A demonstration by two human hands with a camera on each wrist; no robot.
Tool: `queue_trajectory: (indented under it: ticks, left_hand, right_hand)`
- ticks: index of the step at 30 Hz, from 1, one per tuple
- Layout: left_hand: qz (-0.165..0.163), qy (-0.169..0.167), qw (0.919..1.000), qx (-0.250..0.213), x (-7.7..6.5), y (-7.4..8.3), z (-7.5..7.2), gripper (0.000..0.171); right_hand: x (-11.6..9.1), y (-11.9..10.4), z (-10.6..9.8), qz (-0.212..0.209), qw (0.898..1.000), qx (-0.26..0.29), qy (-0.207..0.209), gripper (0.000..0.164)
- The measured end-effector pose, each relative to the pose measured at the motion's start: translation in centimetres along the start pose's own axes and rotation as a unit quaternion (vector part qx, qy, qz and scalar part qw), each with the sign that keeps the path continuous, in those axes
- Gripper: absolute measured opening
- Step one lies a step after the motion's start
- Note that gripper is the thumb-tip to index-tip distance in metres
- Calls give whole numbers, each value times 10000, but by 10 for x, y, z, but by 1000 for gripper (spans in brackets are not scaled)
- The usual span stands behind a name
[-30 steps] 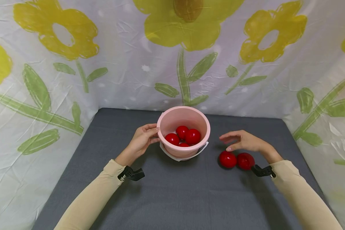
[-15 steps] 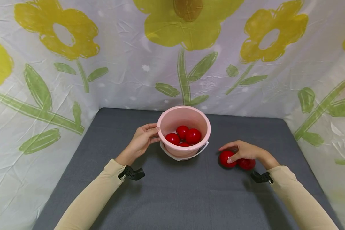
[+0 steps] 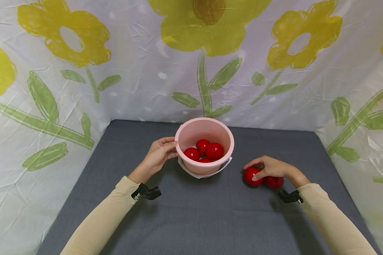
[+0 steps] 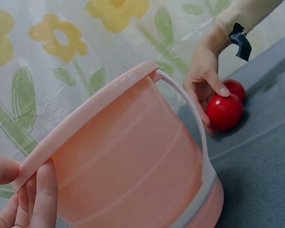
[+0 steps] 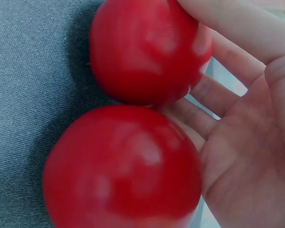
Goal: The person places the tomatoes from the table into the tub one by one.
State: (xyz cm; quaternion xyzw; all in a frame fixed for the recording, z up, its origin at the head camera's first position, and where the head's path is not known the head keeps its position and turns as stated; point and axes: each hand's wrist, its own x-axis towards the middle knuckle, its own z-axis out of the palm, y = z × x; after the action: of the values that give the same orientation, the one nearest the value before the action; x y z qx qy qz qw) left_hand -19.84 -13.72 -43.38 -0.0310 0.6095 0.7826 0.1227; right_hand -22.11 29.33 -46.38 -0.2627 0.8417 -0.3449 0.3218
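My left hand [image 3: 157, 154] pinches the rim of a pink bucket [image 3: 205, 169] between thumb and fingers, at its left side. Inside the bucket lie several glossy round red fruits [image 3: 215, 151]. To the right, my right hand [image 3: 272, 167] has its thumb and fingers around another round red fruit [image 3: 251, 177] on the table; the left wrist view shows the thumb on top of this fruit [image 4: 224, 114]. Right beside it, partly under the hand, sits a further red fruit [image 3: 275, 182]. In the right wrist view this second fruit [image 5: 123, 171] is close to the palm.
A dark grey cloth [image 3: 198, 219] covers the table. The bucket's white handle [image 3: 191, 174] hangs down at its front. Behind and at both sides hangs a pale curtain [image 3: 140, 85] with yellow flowers.
My right hand has come down onto the left one of the two loose red fruits and now grips it. My left hand and the bucket have stayed in place.
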Motion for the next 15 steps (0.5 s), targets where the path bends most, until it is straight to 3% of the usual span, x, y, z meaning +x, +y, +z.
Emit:
queue_trajectory:
  ticks: [7,15]
  left_hand:
    - [-167,-5,9999,7,2,1,-1,42]
    - [-380,-96,9992,53,6,1,-3,49]
  right_hand:
    - [1,-9,-7,137,9997,-113,171,53]
    - [1,-27,-29,114,9996,30,275,55]
